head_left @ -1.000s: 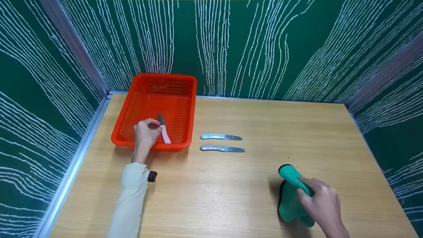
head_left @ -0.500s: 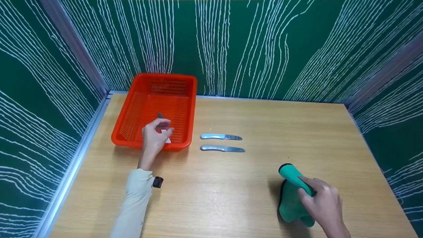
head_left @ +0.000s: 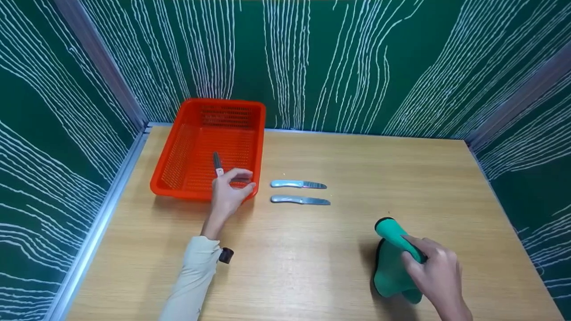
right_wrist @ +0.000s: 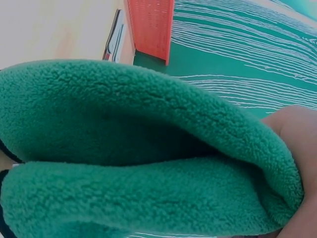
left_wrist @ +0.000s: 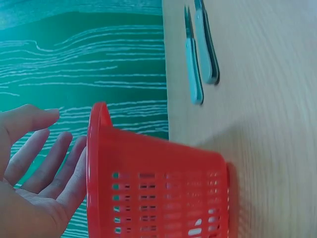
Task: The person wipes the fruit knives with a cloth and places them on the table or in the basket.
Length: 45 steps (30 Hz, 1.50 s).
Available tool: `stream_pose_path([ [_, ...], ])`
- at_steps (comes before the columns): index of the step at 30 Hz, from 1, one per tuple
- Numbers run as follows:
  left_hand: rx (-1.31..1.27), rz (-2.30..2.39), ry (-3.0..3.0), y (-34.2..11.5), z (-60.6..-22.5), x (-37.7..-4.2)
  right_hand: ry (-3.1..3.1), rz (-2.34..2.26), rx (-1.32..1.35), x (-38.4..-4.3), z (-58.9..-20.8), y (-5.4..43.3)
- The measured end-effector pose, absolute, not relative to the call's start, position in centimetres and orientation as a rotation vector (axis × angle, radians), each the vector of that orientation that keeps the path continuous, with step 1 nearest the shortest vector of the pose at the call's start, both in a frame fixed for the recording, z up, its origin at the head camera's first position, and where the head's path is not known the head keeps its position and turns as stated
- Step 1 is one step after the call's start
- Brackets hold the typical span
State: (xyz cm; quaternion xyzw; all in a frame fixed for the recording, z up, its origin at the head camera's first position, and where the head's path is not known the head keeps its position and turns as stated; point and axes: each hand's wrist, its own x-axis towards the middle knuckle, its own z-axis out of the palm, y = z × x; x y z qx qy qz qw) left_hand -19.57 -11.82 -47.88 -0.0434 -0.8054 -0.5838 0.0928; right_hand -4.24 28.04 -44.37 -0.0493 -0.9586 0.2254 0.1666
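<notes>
The right hand pinches a folded green cloth between thumb and fingers, over the right half of the worktop, well short of its far edge. From the right wrist, the cloth's plush folds fill most of the view and block what lies behind.

The left hand holds nothing; its thumb and fingers stand apart above the near right corner of a red basket. Whether it touches the rim cannot be told. It hides most of the handle of a knife lying inside, blade toward the basket's far edge.

The basket sits by the worktop's far left corner. Just beside its right wall, two more knives lie parallel, blades toward the worktop's right edge. Green panels with white lines rise along the far, left and right edges.
</notes>
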Motion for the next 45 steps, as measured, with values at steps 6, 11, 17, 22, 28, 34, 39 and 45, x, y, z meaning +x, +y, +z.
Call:
stream_pose_path([
  [6, -0.158, -1.765, -2.369, -10.7, -47.9, -19.1, -2.724, 0.643, -0.132, -4.3, -44.3, 27.9],
  [11, -0.183, -1.807, -2.394, -9.6, -48.0, -18.8, -2.718, 0.643, -0.128, -4.3, -44.3, 27.9],
  [17, -0.217, -1.821, -2.381, -8.2, -48.5, -18.5, -2.708, 0.64, -0.109, -4.2, -44.4, 27.8],
  [22, -0.251, -1.802, -2.368, -7.1, -49.0, -18.3, -2.66, 0.653, -0.075, -4.2, -44.6, 27.9],
  [28, -0.254, -1.688, -2.456, -5.8, -49.9, -18.1, -2.668, 0.651, -0.085, -4.2, -44.7, 27.9],
  [34, -0.308, -1.633, -2.46, -4.9, -51.1, -18.4, -2.674, 0.653, -0.088, -4.3, -44.5, 27.8],
  [39, -0.275, -1.666, -2.537, -4.4, -52.1, -19.0, -2.679, 0.653, -0.082, -4.3, -44.4, 27.8],
  [45, -0.195, -1.646, -2.707, -3.8, -52.7, -19.7, -2.686, 0.663, -0.106, -4.4, -44.2, 27.8],
])
